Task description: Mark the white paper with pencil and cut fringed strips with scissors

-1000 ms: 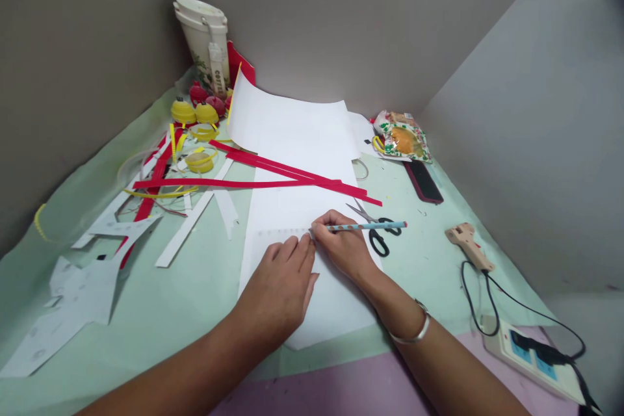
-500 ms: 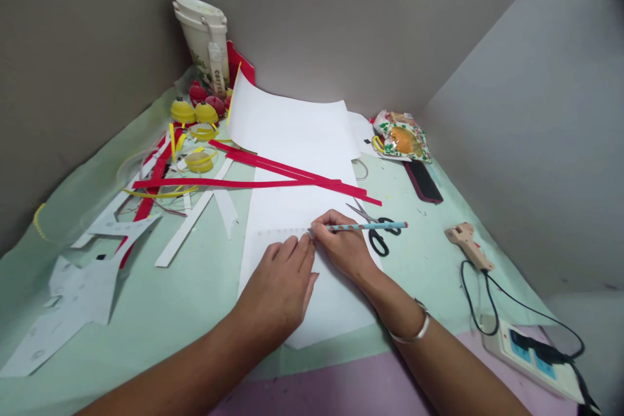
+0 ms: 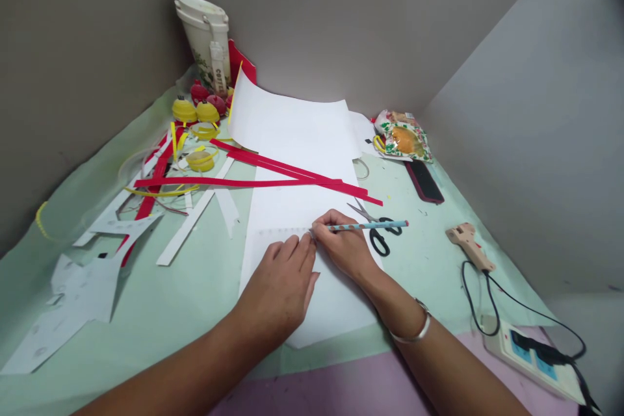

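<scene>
My right hand (image 3: 344, 244) is closed round a light blue patterned pencil (image 3: 368, 226), its tip end down at the paper and its red end pointing right. My left hand (image 3: 280, 286) lies palm down with fingers stretched out on a white sheet of paper (image 3: 341, 312), fingertips close to the pencil tip. A faint see-through strip with a row of marks (image 3: 283, 232), like a clear ruler, runs left from those fingertips. Black-handled scissors (image 3: 380, 234) lie just right of my right hand, partly behind the pencil. Red strips (image 3: 292, 182) cross the paper farther off.
A curled white sheet (image 3: 292, 123) stands behind. At left lie yellow and red domed pieces (image 3: 184, 110), white strips (image 3: 188, 227) and cut paper scraps (image 3: 82, 292). To the right are a phone (image 3: 424, 182), a packaged item (image 3: 404, 140), a corded glue gun (image 3: 470, 246) and a power strip (image 3: 536, 364).
</scene>
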### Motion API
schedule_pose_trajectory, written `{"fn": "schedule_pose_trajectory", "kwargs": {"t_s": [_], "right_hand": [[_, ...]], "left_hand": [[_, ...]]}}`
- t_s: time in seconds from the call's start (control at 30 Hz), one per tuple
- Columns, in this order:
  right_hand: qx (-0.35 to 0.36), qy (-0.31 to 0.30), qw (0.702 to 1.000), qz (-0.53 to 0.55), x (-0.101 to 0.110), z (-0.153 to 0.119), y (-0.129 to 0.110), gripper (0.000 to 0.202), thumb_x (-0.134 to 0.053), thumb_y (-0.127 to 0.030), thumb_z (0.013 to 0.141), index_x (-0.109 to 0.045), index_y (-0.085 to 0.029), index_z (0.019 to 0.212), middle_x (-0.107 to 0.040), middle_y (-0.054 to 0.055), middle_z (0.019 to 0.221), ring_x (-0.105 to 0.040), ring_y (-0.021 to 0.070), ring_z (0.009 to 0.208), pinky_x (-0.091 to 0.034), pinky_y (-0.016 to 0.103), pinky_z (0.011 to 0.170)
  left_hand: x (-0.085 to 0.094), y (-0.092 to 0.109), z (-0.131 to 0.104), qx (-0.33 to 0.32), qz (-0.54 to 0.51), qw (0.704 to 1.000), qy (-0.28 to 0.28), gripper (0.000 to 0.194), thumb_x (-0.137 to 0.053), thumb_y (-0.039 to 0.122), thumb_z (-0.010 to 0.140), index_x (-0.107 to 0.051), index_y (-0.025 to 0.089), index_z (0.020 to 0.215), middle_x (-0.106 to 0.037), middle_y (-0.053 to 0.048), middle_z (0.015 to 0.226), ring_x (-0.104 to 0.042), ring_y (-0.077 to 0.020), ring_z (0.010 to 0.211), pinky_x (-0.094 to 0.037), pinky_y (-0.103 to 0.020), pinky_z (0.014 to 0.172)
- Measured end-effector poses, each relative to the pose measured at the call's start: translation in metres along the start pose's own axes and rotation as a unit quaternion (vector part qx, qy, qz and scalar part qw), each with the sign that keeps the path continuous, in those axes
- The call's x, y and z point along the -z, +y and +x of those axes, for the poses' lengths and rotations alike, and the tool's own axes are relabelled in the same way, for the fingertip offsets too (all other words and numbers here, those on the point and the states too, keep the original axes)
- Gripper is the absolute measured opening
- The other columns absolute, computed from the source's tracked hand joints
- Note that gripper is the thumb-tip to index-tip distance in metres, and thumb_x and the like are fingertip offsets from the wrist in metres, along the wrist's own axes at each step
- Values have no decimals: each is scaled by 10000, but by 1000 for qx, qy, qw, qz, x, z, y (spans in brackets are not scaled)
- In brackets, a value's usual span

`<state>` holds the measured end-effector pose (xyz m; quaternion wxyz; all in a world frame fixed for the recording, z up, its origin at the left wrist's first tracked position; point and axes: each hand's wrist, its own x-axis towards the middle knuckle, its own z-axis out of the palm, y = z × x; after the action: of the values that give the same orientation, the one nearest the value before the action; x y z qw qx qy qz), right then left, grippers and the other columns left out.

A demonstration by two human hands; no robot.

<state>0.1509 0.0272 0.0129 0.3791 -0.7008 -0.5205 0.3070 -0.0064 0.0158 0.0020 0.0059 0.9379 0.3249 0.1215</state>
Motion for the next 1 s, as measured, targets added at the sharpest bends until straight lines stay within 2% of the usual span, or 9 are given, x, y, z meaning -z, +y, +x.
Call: {"fn": "schedule_pose_trajectory", "kwargs": {"t_s": [1.0], "right_hand": [[-10,8,1000,25,1,1,1,106,-541,-252,749,-584,-213,660,-579,-54,612,-519,135,600,-411,255,601]], "left_hand": [[-3,0,-2,-3,15,1000,7,460,-299,245,967,-512,39,1319,-565,-171,1329,-497,-305,1141,-382,-436,885]]}}
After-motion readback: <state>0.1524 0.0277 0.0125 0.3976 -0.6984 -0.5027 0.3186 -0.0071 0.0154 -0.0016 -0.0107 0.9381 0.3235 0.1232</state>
